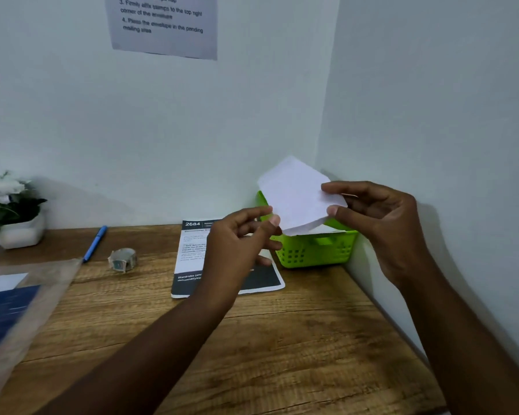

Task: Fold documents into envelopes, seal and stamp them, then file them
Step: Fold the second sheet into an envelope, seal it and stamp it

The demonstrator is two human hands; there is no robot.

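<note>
Right hand pinches white envelope above green basket.

A white envelope is held tilted above the green basket in the desk's corner.

Single head-worn wide-angle view, looking forward and down over a wooden table, facing the corner where two pale walls meet, close above both forearms, table's far edge and corner near mid-frame
</note>
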